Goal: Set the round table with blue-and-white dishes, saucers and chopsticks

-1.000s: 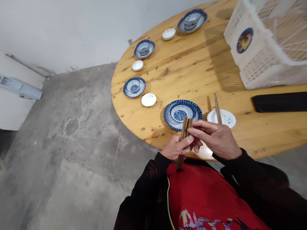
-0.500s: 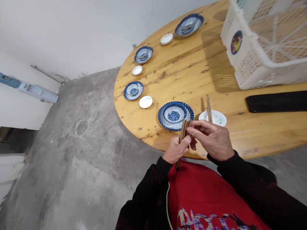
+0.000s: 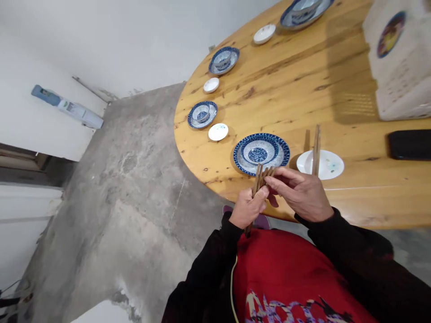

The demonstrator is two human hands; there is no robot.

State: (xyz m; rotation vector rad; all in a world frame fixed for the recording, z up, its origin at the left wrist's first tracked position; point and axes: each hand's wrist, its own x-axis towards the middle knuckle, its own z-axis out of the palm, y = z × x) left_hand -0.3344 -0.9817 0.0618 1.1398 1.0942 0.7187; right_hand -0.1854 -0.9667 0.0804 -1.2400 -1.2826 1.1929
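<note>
Wrapped around a bundle of brown wooden chopsticks (image 3: 258,179) is my left hand (image 3: 248,207), close to the table's near edge. My right hand (image 3: 303,193) pinches the upper ends of some of these chopsticks between thumb and fingers; they fan out there. Just beyond the bundle sits a blue-and-white plate (image 3: 284,154) with a matching bowl (image 3: 258,152) on it. A separate pair of chopsticks (image 3: 317,150) rests across a small white dish (image 3: 332,165) behind my right hand.
More blue-and-white plates with bowls, such as this plate (image 3: 211,117), stand along the round wooden table's (image 3: 269,98) left edge, with white dishes (image 3: 218,132) between them. A white plastic basket (image 3: 397,85) and a black flat object (image 3: 409,144) are at right. A water dispenser (image 3: 76,111) stands by the wall.
My view has turned to the right less and left more, so the table things appear shifted rightward. Both hands stay on the chopsticks, whose tops are now more spread.
</note>
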